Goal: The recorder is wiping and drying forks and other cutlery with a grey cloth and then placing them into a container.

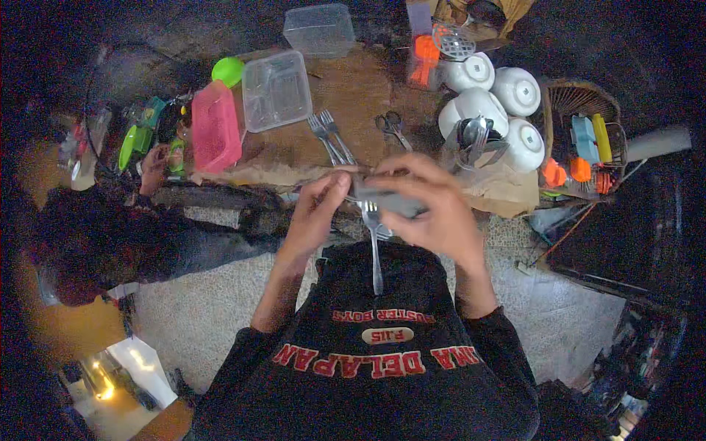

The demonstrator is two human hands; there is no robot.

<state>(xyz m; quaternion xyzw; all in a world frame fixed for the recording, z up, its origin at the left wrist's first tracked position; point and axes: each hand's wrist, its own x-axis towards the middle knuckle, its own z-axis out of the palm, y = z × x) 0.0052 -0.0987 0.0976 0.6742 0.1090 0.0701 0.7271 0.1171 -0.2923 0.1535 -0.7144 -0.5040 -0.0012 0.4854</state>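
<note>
My left hand (317, 206) pinches a thin grey object (357, 186) over the table's near edge. My right hand (427, 206), blurred, curls round the same object from the other side, with a smooth grey part (405, 204) showing under its fingers. What the object is, I cannot tell. Just below it a metal fork (374, 242) points its tines up between my hands, its handle reaching down over my dark shirt; what supports it is unclear. Beyond my fingertips, two more forks (335, 134) lie side by side on the table. Scissors (392, 125) rest to their right.
Upturned white bowls (523, 91) stand right, beside a bundle of spoons (477, 138) and a wicker basket (584, 93). Clear plastic boxes (277, 91) and a pink tray (215, 129) occupy the left of the wooden table (358, 82). Another person's hand (154, 165) is at far left.
</note>
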